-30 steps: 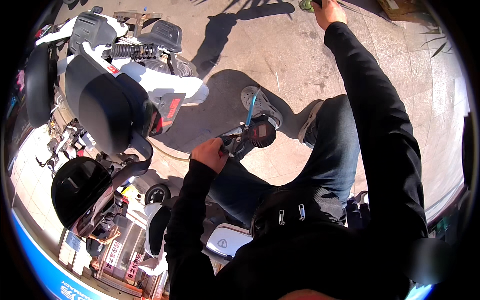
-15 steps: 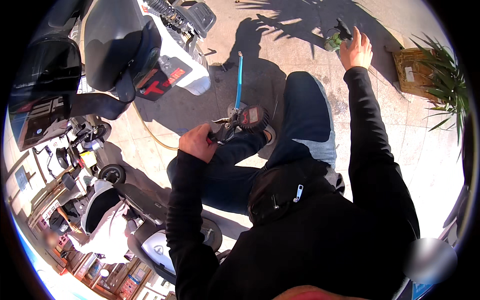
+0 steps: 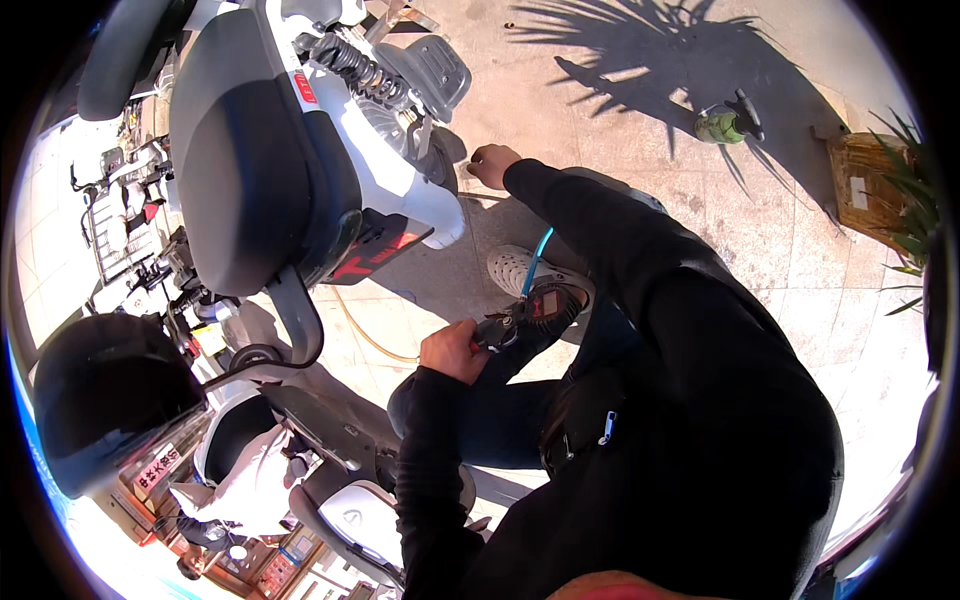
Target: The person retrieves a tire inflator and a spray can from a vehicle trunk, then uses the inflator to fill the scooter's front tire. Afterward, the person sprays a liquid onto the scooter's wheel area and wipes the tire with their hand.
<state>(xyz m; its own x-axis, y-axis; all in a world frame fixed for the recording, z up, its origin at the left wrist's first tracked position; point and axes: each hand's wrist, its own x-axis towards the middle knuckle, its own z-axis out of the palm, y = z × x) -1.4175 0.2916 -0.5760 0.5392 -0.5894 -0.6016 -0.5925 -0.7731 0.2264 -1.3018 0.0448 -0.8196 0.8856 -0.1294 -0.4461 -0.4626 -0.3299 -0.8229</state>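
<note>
A white-and-black scooter (image 3: pixel 250 150) fills the upper left, its dark flap (image 3: pixel 378 247) with red markings jutting out above the person's pale shoe (image 3: pixel 510 268). On the paved ground at upper right is a green bottle (image 3: pixel 718 126) with a black top, near a wooden planter (image 3: pixel 868 185). A dark dome (image 3: pixel 110 400) blocks much of the lower left.

The left arm is bent, the left hand (image 3: pixel 453 352) closed around the grip of a black inflator gauge (image 3: pixel 550 305) over the lower leg; 2 hoses show near it, a blue hose (image 3: pixel 537 262) and a tan hose (image 3: pixel 370 342). The right arm reaches forward, the right hand (image 3: pixel 495 166) near the rear wheel (image 3: pixel 438 160), fingers curled; whether they pinch anything, I cannot tell. The blue hose's far end is lost by the right sleeve; bodywork covers much of the wheel.
</note>
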